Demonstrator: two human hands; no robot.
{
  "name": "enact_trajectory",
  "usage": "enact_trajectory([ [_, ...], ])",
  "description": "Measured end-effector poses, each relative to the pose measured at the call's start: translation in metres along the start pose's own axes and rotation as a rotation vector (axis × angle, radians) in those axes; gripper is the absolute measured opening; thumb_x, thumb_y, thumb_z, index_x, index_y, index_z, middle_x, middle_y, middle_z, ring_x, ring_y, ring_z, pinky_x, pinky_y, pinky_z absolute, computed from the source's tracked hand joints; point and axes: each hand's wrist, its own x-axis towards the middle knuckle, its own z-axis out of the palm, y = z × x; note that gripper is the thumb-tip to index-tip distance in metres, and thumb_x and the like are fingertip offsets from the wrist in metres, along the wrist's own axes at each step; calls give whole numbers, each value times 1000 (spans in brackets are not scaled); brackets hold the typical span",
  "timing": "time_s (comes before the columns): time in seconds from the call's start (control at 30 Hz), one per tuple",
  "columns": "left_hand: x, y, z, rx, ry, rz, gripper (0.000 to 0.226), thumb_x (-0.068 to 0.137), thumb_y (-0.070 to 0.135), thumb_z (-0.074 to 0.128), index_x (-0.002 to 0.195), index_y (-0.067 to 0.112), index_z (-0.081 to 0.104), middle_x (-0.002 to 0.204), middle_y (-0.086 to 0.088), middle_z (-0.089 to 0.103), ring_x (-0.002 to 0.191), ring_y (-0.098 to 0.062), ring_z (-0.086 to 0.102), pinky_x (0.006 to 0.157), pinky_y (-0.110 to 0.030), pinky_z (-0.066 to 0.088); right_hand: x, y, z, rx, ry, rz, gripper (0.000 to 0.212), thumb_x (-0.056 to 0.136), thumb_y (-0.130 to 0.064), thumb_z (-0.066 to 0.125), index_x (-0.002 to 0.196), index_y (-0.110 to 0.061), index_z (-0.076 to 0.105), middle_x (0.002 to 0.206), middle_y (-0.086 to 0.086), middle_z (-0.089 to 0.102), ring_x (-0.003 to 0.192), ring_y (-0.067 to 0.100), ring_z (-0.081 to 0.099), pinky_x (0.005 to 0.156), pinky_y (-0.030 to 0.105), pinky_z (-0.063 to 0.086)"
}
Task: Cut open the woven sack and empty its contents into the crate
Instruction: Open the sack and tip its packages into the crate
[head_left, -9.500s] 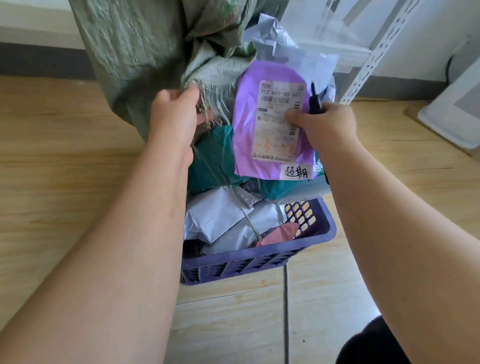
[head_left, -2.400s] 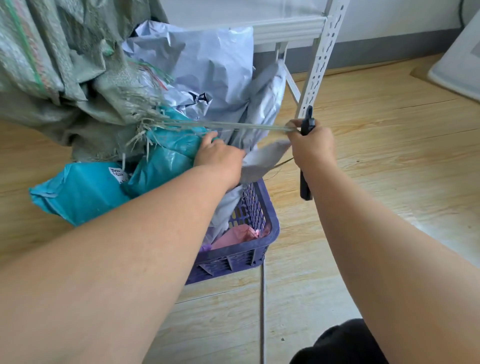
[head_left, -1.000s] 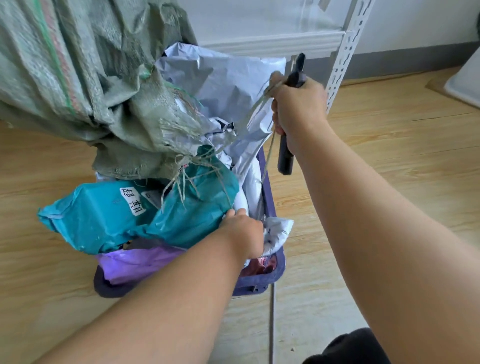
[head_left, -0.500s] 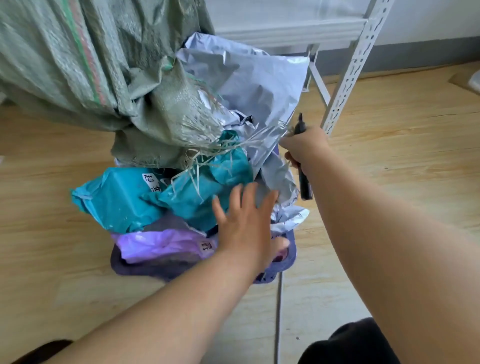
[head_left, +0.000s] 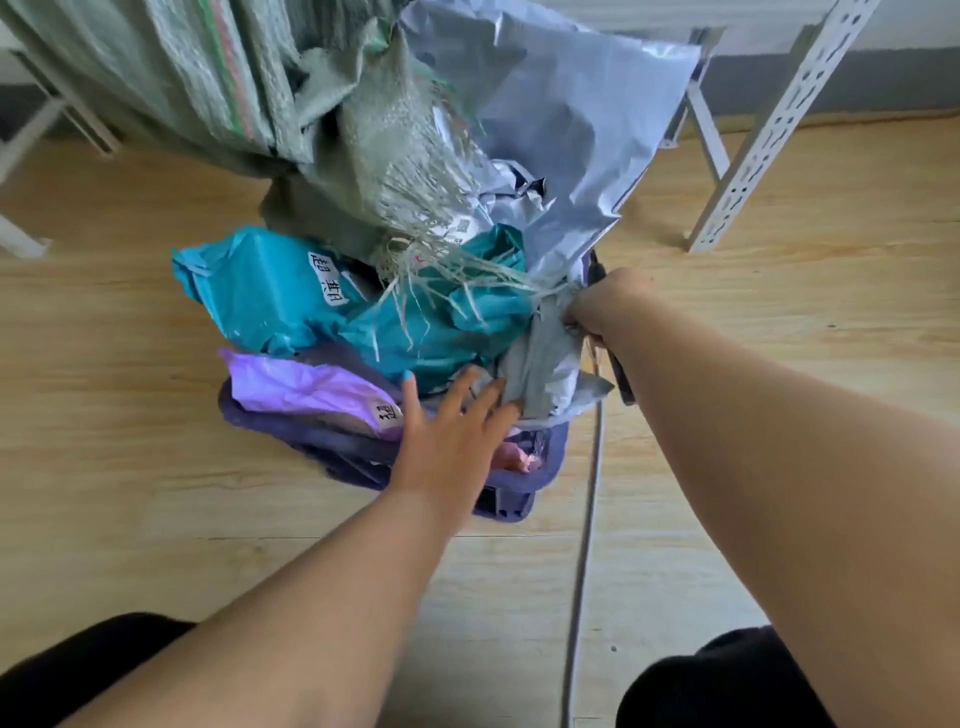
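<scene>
The green woven sack (head_left: 249, 88) hangs over the purple crate (head_left: 509, 499), its cut, frayed mouth spilling parcels. Teal parcels (head_left: 270, 291), a purple parcel (head_left: 311, 387) and a large grey mailer (head_left: 566, 119) are heaped above the crate's rim. My left hand (head_left: 452, 431) reaches over the crate's near edge with fingers spread, its tips at the grey parcels. My right hand (head_left: 602, 306) grips a black cutter (head_left: 621, 379) at the crate's right side, and frayed sack strands run to its fingers. The cutter's blade is hidden.
White slotted shelf legs (head_left: 769, 130) stand on the wooden floor at the right behind the crate; another white frame (head_left: 31, 135) is at the far left. My dark-clothed knees (head_left: 717, 680) show at the bottom edge. A floor seam runs down from the crate.
My right hand with the cutter has dropped from the upper grey mailer to the crate's right rim. My left hand stays spread and has moved slightly forward onto the parcels.
</scene>
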Motion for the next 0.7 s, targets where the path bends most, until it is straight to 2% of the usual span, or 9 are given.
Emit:
enact_trajectory([
  [0.07,-3,-49,-2,124,-84,1,55,96,27,19,150,31,6,161,9,-1,148,-20,-9,110,-66,-5,-8,-10,13,119,-41,-14,26,81,-20,69,72,-9,47,62,5,52,49,18,47,45,23,39],
  [0.17,1,-114,-21,244,-300,-90,54,98,33,25,150,34,13,161,10,-2,148,-23,-7,115,-55,-4,-17,-22,28,251,-68,-179,32,75,-38,77,77,-15,56,57,3,54,49,18,46,51,28,40],
  [0.23,11,-134,-39,314,-504,-204,56,95,34,42,148,35,23,160,3,8,147,-28,2,115,-55,4,-23,-31,29,284,-85,-312,34,73,-48,76,78,-19,60,62,0,61,54,17,50,58,31,43],
  [0.3,24,-131,-57,262,-618,-412,59,86,33,58,141,30,38,151,-4,32,139,-32,26,110,-55,23,-30,-41,28,338,-136,-426,32,73,-46,79,77,-19,62,56,-9,61,49,10,51,53,25,43],
  [0.4,42,-108,-65,-117,-292,-620,63,81,22,69,137,18,39,139,-7,45,127,-30,44,96,-45,42,-42,-56,24,410,-168,-513,26,76,-38,80,82,-16,67,57,-10,63,41,0,48,46,18,43],
  [0.47,43,-87,-57,-143,-15,-451,73,83,19,69,143,21,27,145,-4,37,129,-27,40,94,-45,42,-47,-63,16,486,-126,-522,25,81,-36,76,86,-13,66,60,-4,62,45,5,50,50,23,44],
  [0.5,40,-81,-48,-99,24,-360,77,84,18,67,146,24,22,150,-1,29,130,-26,38,95,-46,41,-49,-66,11,527,-87,-524,23,84,-34,73,84,-13,65,60,-1,61,48,9,50,53,27,44],
  [0.6,33,-85,-22,9,-109,-364,79,87,12,58,150,24,12,159,5,9,134,-26,35,100,-46,38,-48,-71,-8,599,120,-519,18,89,-28,66,75,-19,60,59,3,59,48,13,50,57,30,44],
  [0.7,30,-92,-15,71,-182,-449,86,78,13,67,148,21,18,150,1,33,132,-25,40,107,-55,26,-48,-74,-16,607,250,-496,16,88,-30,63,77,-20,56,65,4,61,52,14,51,58,29,44],
])
